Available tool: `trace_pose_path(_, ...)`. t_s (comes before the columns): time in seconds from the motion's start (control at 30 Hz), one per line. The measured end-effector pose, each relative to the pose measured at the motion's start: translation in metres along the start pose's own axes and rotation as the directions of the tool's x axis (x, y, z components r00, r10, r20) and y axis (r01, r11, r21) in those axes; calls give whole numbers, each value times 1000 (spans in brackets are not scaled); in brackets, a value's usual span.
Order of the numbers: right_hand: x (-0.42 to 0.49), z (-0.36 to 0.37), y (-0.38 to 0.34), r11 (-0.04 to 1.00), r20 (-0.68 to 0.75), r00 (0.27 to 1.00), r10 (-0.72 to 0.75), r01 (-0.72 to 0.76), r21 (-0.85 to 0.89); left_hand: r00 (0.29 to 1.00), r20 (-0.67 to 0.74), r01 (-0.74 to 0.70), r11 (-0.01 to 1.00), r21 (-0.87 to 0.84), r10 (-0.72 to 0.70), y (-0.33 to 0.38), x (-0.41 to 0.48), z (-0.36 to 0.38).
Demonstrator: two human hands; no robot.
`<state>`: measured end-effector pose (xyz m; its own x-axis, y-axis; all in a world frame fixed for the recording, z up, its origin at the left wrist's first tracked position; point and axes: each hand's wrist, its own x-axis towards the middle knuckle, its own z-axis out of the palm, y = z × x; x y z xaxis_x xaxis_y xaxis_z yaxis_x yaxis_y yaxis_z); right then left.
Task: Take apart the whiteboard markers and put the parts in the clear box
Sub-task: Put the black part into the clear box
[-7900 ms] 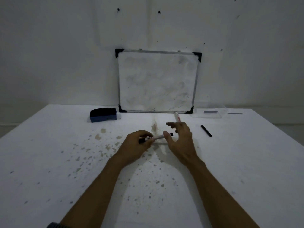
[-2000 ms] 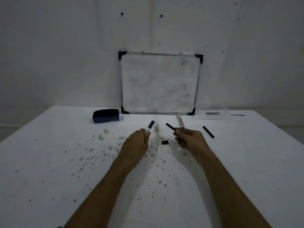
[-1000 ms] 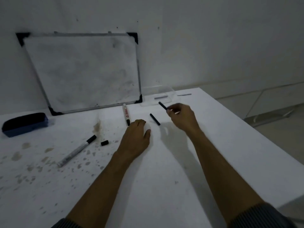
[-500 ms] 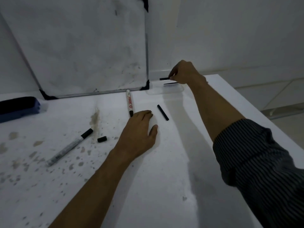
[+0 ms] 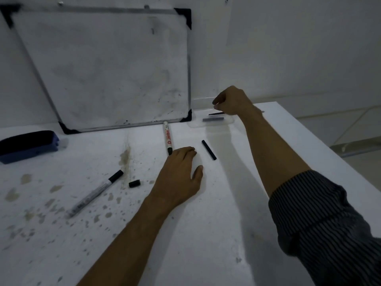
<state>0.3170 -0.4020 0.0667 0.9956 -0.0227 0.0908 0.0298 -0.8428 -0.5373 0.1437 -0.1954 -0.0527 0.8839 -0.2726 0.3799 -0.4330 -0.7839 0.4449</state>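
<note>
right hand (image 5: 233, 101) loosely curled, empty, above clear box (image 5: 231, 120); left hand (image 5: 179, 178) flat, open on table (image 5: 206, 234)

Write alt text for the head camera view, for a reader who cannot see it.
A person's right hand hovers over a shallow clear plastic box at the far edge of a stained white table, with a thin black marker part just beneath its fingers. The left hand lies flat on the table between two white whiteboard markers.
</note>
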Motion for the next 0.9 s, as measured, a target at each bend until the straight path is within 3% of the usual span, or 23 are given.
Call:
trace_pose_path(0.2,-102,17,-14,896,-236,971,24,84,436,998,-63,6,999,-33,-8,10,-1,-11)
trace_pose_path(0.43,-215,69,-33,720,-25,984,178,-113,685,974,-221,-3,970,-243,-52,10,-22,-65)
trace_pose_path(0.57,-249,105,-56,747,84,985,152,-170,643,968,-224,50,963,-266,-112,-19,-58,-113)
trace_pose_path(0.7,-253,135,-96,878,-11,986,169,-145,457,953,-195,192,960,-205,-232,-64,-98,-151)
trace_pose_path(0.83,-256,158,-117,952,-183,977,112,-52,303,922,-191,349,937,26,-338,-98,-137,-158)
trace_pose_path(0.9,-257,161,-114,960,-197,978,67,-10,281,908,-216,380,923,60,-360,-105,-152,-151)
